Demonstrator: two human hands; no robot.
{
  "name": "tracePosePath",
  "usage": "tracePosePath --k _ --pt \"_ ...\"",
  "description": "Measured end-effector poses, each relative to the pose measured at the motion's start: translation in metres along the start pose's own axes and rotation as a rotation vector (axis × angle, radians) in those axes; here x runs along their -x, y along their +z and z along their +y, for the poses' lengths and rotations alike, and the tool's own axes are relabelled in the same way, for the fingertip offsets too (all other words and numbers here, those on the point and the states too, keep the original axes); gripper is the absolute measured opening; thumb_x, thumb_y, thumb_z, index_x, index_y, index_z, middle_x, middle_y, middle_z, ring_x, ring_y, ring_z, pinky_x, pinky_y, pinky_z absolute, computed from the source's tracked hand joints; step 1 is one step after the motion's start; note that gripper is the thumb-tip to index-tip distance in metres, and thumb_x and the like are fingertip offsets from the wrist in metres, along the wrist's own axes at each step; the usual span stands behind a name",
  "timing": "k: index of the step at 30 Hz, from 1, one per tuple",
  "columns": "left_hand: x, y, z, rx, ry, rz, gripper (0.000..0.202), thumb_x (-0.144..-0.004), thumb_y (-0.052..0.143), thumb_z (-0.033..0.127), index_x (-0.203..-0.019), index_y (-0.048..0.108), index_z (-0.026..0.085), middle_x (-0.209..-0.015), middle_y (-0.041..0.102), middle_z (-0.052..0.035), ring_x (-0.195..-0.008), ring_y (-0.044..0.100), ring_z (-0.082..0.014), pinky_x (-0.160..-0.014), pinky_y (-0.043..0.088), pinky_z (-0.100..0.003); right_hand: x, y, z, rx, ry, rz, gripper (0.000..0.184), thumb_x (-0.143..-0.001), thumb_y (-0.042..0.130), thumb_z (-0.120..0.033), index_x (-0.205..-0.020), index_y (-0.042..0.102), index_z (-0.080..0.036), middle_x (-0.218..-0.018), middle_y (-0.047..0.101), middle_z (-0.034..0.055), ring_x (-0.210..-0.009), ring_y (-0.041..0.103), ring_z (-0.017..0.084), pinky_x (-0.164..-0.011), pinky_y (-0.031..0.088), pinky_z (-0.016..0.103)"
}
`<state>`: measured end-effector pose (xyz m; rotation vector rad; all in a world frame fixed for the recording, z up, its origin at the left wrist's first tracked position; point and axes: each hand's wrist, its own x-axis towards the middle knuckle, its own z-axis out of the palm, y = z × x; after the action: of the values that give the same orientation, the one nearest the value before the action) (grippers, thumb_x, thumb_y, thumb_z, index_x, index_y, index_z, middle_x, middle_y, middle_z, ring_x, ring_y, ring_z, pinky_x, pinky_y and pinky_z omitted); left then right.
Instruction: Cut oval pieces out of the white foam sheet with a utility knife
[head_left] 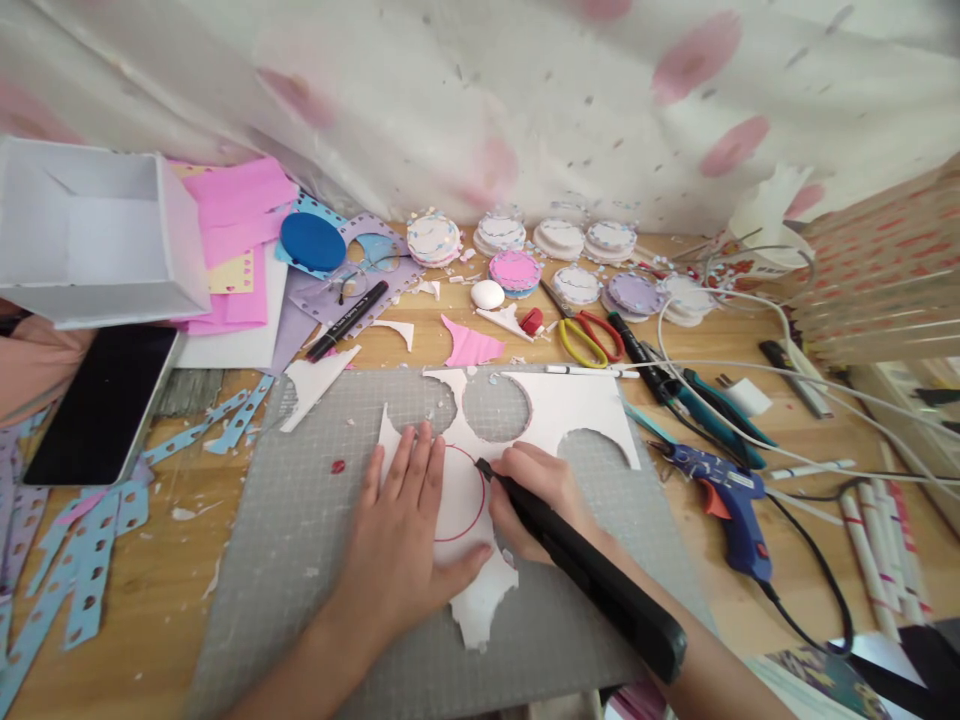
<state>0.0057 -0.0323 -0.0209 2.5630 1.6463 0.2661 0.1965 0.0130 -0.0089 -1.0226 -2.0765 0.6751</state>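
A white sheet (555,400) with round cutouts lies on the grey cutting mat (300,560). A red circle outline (482,510) is drawn on the sheet. My left hand (409,520) presses flat on the sheet, its fingers stretched out and covering the circle's left part. In my right hand (536,490) is a long black utility knife (592,575), held like a pen. Its tip meets the sheet at the circle's upper right edge; the blade itself is too small to make out. Around the hands are white offcuts (319,385) and a small red disc (338,466).
A blue glue gun (731,500), pliers (727,415), scissors (589,338) and white cables lie on the right. Along the back stand decorated round stacks (501,235). To the left are a white box (97,230), a phone (101,400) and paper strips (90,590).
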Motion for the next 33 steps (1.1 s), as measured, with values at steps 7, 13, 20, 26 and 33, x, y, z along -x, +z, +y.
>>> tracePosePath --k 7,13,20,26,33 --pt "0.001 0.001 -0.001 -0.003 -0.003 0.019 0.097 -0.081 0.048 0.067 -0.149 0.025 0.001 -0.158 0.021 -0.0228 -0.146 0.02 -0.0358 -0.116 0.013 -0.055 0.018 0.01 -0.002 -0.046 0.115 0.172 0.013 -0.078 0.053 -0.012 -0.082 0.049 -0.023 -0.064 0.047 -0.0033 -0.053 0.044 0.013 -0.051 0.036 0.025" --pt "0.0 0.003 0.0 0.011 -0.003 0.036 0.098 -0.079 0.051 0.065 -0.148 0.027 0.0 -0.157 0.022 -0.024 -0.146 0.022 -0.0371 -0.116 0.014 -0.055 0.027 0.017 -0.007 -0.087 0.227 0.267 0.013 -0.079 0.055 -0.014 -0.085 0.049 -0.024 -0.062 0.046 -0.004 -0.051 0.045 0.013 -0.049 0.037 0.025" --pt "0.0 0.002 0.0 0.008 0.0 0.035 0.097 -0.08 0.05 0.064 -0.148 0.027 0.0 -0.157 0.022 -0.0239 -0.146 0.021 -0.0366 -0.116 0.013 -0.055 0.022 0.019 -0.006 -0.013 0.066 0.238 0.019 -0.078 0.053 -0.009 -0.088 0.049 -0.023 -0.063 0.045 -0.0034 -0.052 0.042 0.013 -0.049 0.035 0.026" --pt "0.0 0.003 0.0 0.011 -0.003 0.034 0.097 -0.08 0.05 0.065 -0.148 0.027 0.0 -0.158 0.022 -0.0233 -0.146 0.021 -0.0362 -0.117 0.013 -0.055 0.021 0.018 -0.006 0.008 0.006 0.239 0.024 -0.076 0.052 -0.005 -0.091 0.049 -0.023 -0.062 0.046 -0.0025 -0.053 0.041 0.014 -0.048 0.035 0.027" --pt "-0.001 0.003 -0.001 0.011 -0.001 0.025 0.096 -0.081 0.049 0.065 -0.148 0.028 -0.001 -0.157 0.022 -0.0239 -0.146 0.021 -0.0367 -0.116 0.013 -0.055 0.023 0.021 -0.003 -0.017 0.042 0.217 0.023 -0.077 0.052 -0.004 -0.089 0.048 -0.023 -0.063 0.043 -0.003 -0.054 0.039 0.013 -0.05 0.033 0.026"
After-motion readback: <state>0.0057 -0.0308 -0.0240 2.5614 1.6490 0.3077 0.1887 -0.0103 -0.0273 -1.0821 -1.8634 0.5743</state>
